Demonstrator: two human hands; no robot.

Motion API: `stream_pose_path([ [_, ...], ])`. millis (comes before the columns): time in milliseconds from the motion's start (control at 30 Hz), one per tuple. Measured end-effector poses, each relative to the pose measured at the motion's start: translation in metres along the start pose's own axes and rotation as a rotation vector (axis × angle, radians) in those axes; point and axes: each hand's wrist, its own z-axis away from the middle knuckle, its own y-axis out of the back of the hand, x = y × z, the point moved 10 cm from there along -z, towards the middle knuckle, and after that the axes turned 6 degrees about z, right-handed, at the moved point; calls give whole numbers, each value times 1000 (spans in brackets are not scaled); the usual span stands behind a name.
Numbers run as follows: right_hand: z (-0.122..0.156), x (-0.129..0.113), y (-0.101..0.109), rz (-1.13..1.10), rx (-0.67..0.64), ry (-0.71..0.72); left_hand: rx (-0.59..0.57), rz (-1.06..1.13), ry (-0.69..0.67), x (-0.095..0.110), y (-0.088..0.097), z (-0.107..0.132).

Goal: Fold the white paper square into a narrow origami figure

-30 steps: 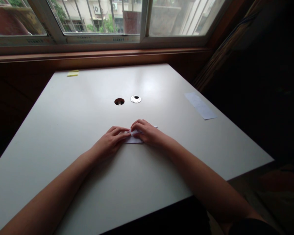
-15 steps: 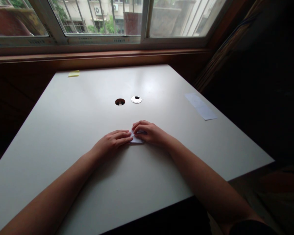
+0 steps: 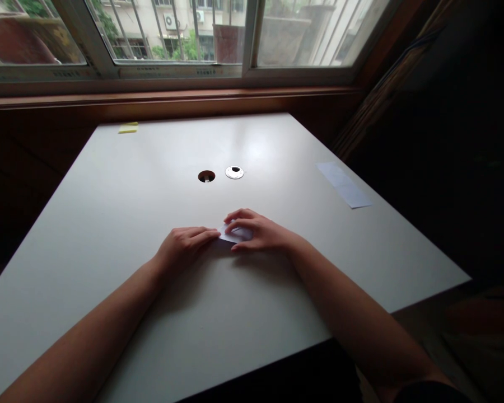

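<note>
Fingers (image 3: pixel 205 234) of my left hand (image 3: pixel 183 246) lie flat together, tips on the folded paper (image 3: pixel 236 234) on the counter (image 3: pixel 130 224), while my right hand (image 3: pixel 262 232), at its 3 o'clock, clamps it between curled fingers and thumb.

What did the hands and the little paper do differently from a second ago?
The folded paper looks smaller: the tip that poked out to the right past the right hand is gone from view. That hand now curls round the paper, and the left hand slid back so only its fingertips touch it. The paper strip, yellow note and table stayed put.
</note>
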Motion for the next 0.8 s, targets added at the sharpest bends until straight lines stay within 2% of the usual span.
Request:
stream_pose_path([
  [300, 0, 3, 3, -2, 47, 59, 225, 114, -14, 4, 31, -2],
  [533, 0, 3, 13, -77, 155, 51, 300, 328, 129, -13, 37, -3],
  [667, 1, 2, 21, -42, 250, 25, 351, 387, 213, -20, 41, -1],
  [800, 1, 1, 23, 5, 290, 22, 413, 468, 292, -29, 43, 4],
])
